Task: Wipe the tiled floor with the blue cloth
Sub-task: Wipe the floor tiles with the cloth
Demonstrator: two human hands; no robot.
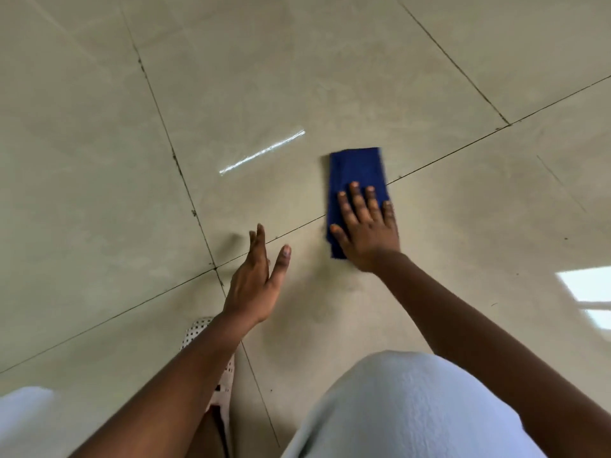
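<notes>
A folded blue cloth point(357, 173) lies flat on the beige tiled floor point(231, 94), across a dark grout line. My right hand point(367, 229) presses down on the cloth's near half, palm flat and fingers spread; the cloth's near end is hidden under it. My left hand point(258, 279) hovers to the left of the cloth, fingers apart, holding nothing, near the crossing of two grout lines.
My knee in light-coloured fabric point(413, 408) fills the lower right. A white perforated shoe point(215, 358) shows under my left forearm. Bright light reflections mark the floor at the centre point(261, 152) and right edge point(588, 292).
</notes>
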